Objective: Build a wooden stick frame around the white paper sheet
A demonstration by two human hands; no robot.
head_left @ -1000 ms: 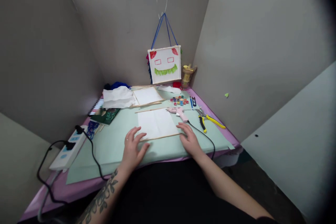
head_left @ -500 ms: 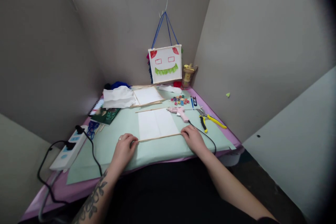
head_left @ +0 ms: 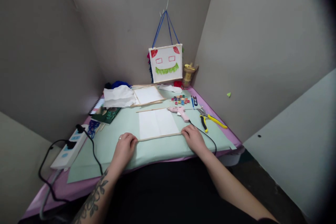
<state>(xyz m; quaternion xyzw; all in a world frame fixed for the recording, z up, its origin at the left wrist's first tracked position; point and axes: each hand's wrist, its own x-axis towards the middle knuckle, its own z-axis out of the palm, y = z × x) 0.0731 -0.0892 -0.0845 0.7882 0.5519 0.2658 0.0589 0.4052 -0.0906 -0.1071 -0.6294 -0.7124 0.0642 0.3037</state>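
A thin wooden stick (head_left: 159, 136) lies along the near edge of a white sheet (head_left: 157, 123) on the pale green table cover. My left hand (head_left: 126, 146) pinches the stick's left end, fingers closed. At the right end, my right hand (head_left: 193, 137) is also closed on the stick. Another wooden stick (head_left: 151, 110) runs along the sheet's far edge. A pink glue gun (head_left: 180, 112) rests by the sheet's far right corner, its black cord passing beside my right hand. Yellow-and-black pliers (head_left: 207, 120) lie further right.
Paint pots (head_left: 180, 99) sit at the back right. A white power strip (head_left: 70, 148) with plugged-in black cords stands on the left. Behind are a second framed sheet (head_left: 148, 95) and crumpled white cloth (head_left: 119, 97). A decorated panel (head_left: 167, 63) hangs before grey partition walls (head_left: 118, 35).
Both hands keep their hold on the stick, almost still. The whole view has shifted very slightly.
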